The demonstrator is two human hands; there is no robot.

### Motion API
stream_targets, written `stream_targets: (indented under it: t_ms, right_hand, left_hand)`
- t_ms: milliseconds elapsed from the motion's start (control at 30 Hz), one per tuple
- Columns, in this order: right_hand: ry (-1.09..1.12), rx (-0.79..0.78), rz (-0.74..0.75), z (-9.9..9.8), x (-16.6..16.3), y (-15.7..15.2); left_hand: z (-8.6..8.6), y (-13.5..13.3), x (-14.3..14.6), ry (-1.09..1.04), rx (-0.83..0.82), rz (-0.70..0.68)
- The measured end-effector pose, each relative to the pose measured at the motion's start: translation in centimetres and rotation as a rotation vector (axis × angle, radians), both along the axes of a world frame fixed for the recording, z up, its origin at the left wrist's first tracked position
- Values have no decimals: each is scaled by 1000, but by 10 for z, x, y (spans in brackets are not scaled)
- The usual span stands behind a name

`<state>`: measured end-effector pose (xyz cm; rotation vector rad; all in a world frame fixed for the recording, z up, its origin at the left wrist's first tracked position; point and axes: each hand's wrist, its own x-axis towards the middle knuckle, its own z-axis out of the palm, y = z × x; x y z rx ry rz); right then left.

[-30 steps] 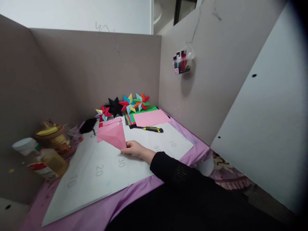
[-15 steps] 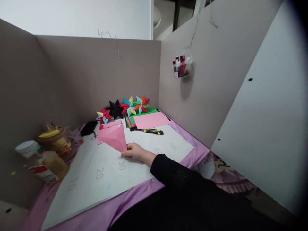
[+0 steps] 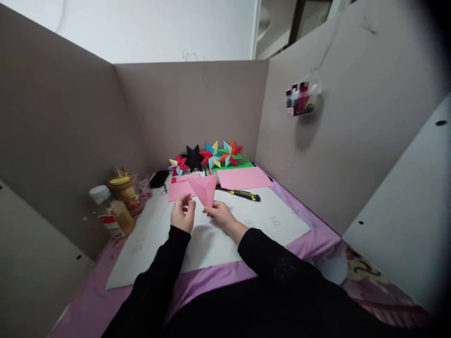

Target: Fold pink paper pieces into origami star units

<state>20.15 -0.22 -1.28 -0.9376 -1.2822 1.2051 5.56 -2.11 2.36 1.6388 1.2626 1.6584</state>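
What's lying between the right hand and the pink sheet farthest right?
In the head view, a yellow-and-black cutter lies between the right hand and that pink sheet.

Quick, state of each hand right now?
Left hand: loosely open, beside the folded pink paper; contact unclear.
Right hand: closed, holding the folded pink paper's lower end.

Dim light, soft shadow on white sheet (image 3: 225, 249), upper-right corner — black

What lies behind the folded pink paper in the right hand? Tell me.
Behind the folded pink paper, held by the right hand, part of a pink sheet shows to its left and a cutter to its right. What its middle covers cannot be seen.
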Motion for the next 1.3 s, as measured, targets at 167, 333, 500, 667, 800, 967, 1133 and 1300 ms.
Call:
stream_targets:
  t_ms: [167, 333, 500, 667, 800, 967, 1133, 1300]
  right_hand:
    - [-3, -25, 117, 1, -3, -8]
    - [-60, -66, 179, 5, -7, -18]
    - [37, -38, 131, 2, -9, -18]
    - [97, -16, 112, 0, -7, -14]
    - [79, -40, 113, -2, -7, -14]
    - [78, -43, 140, -2, -7, -15]
    - [77, -60, 165, -4, -6, -14]
    - [137, -55, 66, -1, -9, -15]
  left_hand:
    - [-22, 9, -7, -59, -318, -170]
    - [-26, 6, -7, -53, -342, -104]
    - [-28, 3, -4, -30, -260, -144]
    - [-30, 1, -2, -59, -264, -162]
    - [-28, 0, -3, -87, -299, -166]
    - [-25, 0, -5, -61, -349, -237]
    - [-25, 1, -8, -73, -387, -244]
    - [-28, 2, -2, -87, -316, -191]
